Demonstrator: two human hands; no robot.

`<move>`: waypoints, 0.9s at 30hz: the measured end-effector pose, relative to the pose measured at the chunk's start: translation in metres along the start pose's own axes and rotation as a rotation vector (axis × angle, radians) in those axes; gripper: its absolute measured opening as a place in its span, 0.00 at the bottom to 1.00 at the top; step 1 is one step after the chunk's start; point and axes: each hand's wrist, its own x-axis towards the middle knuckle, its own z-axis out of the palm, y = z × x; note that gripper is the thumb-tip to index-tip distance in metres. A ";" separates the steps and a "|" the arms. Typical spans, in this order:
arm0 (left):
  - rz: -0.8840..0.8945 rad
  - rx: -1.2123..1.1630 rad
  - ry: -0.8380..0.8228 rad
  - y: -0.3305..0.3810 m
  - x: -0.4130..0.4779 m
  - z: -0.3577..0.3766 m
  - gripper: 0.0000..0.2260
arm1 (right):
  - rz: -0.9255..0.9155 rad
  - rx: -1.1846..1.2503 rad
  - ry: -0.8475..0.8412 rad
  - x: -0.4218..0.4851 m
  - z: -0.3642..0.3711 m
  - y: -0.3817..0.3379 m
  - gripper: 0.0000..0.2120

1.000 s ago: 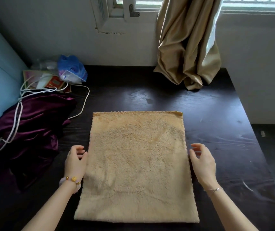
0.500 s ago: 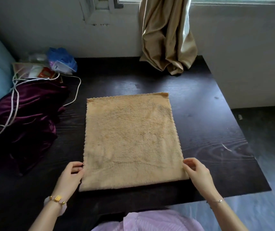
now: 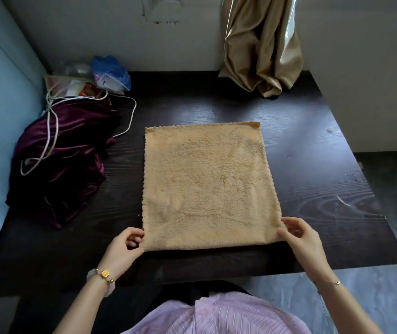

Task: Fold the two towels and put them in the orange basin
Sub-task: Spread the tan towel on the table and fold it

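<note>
A tan fluffy towel (image 3: 207, 184) lies flat on the dark wooden table (image 3: 313, 169), roughly square. My left hand (image 3: 124, 250) pinches its near left corner. My right hand (image 3: 301, 237) pinches its near right corner. Both corners sit at the towel's front edge, close to the table's near edge. No second towel and no orange basin are in view.
A crumpled dark purple cloth (image 3: 60, 162) with a white cord (image 3: 50, 131) over it lies at the table's left. A blue plastic bag (image 3: 110, 74) and packets sit at the back left. A gold curtain (image 3: 262, 44) hangs onto the table's back right.
My hands slid from the towel's sides down to its near corners and took hold of them. The camera pulled back, so the table's near edge and my shirt show.
</note>
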 end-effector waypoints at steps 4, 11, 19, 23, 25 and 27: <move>0.004 0.124 -0.021 -0.004 0.003 0.003 0.12 | 0.037 0.066 -0.044 -0.004 0.000 -0.006 0.10; 0.024 0.365 -0.048 -0.001 0.002 0.004 0.14 | 0.089 -0.015 -0.104 0.000 -0.005 0.000 0.11; 0.021 0.168 0.058 -0.007 -0.012 0.010 0.15 | 0.025 -0.049 -0.180 0.000 -0.008 0.010 0.05; 0.155 0.023 0.216 0.011 -0.030 0.013 0.03 | -0.021 0.091 -0.154 -0.009 -0.015 0.004 0.05; 0.118 -0.139 0.227 0.014 -0.038 0.017 0.02 | -0.029 0.144 -0.159 -0.012 -0.018 0.004 0.05; 0.074 -0.247 0.233 0.011 -0.038 0.019 0.03 | -0.001 0.185 -0.162 -0.008 -0.019 0.005 0.05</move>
